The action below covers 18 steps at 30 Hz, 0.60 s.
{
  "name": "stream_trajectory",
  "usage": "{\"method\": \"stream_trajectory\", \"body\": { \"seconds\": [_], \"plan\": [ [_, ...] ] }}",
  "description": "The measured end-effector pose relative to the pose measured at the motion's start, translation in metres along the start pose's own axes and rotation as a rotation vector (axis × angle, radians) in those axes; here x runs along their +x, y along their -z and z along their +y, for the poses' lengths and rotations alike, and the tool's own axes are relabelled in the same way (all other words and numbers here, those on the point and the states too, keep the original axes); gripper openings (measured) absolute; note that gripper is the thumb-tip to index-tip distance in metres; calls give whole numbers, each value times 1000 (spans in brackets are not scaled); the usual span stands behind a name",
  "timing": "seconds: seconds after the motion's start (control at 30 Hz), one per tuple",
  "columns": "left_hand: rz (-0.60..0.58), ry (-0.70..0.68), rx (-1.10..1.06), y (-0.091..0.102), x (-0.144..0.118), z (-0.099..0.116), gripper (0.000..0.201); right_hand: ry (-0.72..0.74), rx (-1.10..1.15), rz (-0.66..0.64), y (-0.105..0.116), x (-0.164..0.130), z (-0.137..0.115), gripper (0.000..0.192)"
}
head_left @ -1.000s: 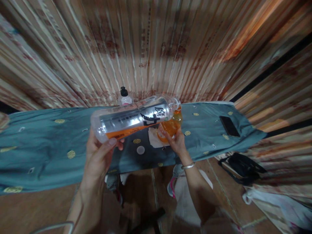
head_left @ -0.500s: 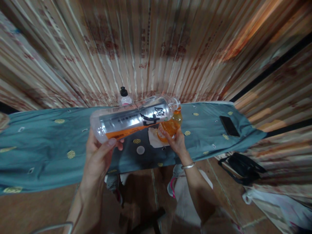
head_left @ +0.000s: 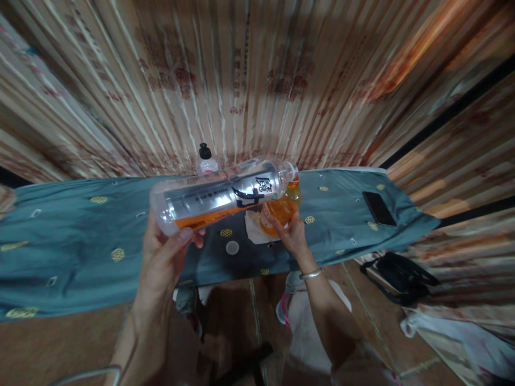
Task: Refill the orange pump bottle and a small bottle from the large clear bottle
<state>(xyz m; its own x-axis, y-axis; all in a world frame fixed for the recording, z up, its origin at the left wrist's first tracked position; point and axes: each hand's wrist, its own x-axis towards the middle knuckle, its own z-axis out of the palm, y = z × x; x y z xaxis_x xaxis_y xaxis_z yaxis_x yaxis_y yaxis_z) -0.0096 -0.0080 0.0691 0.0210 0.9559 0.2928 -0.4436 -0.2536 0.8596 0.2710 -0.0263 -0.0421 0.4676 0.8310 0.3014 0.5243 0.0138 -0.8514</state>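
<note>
My left hand (head_left: 169,246) is closed round the base of a large clear plastic bottle (head_left: 217,195) with a silver and orange label. That bottle lies tilted almost level, its uncapped mouth toward the right. Just under its mouth is a smaller bottle of orange liquid (head_left: 284,206), gripped by my right hand (head_left: 293,233) around its side. The two mouths overlap in view; whether they touch I cannot tell. Beneath the orange bottle lies a pale napkin (head_left: 253,228). A round whitish cap (head_left: 232,247) rests on the cloth between my hands.
A green-blue patterned cloth (head_left: 80,230) covers the narrow table. Behind the large bottle stands a clear bottle with a black top (head_left: 206,158). A dark phone (head_left: 379,208) lies at the right. A black bag (head_left: 402,276) is below the table's right end. A curtain (head_left: 257,80) hangs behind.
Almost nothing differs. Both hands keep their hold on the two bottles, and the large bottle stays tilted at the orange bottle's mouth.
</note>
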Motion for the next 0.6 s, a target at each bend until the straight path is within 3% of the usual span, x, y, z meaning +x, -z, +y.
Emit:
{"method": "stream_trajectory", "body": {
  "seconds": [0.3, 0.6],
  "plan": [
    [25, 19, -11, -2, -1, 2, 40, 26, -5, -18, 1, 0, -3, 71],
    [6, 14, -14, -3, 0, 4, 34, 20, 1, -1, 0, 0, -2, 72]
  ]
}}
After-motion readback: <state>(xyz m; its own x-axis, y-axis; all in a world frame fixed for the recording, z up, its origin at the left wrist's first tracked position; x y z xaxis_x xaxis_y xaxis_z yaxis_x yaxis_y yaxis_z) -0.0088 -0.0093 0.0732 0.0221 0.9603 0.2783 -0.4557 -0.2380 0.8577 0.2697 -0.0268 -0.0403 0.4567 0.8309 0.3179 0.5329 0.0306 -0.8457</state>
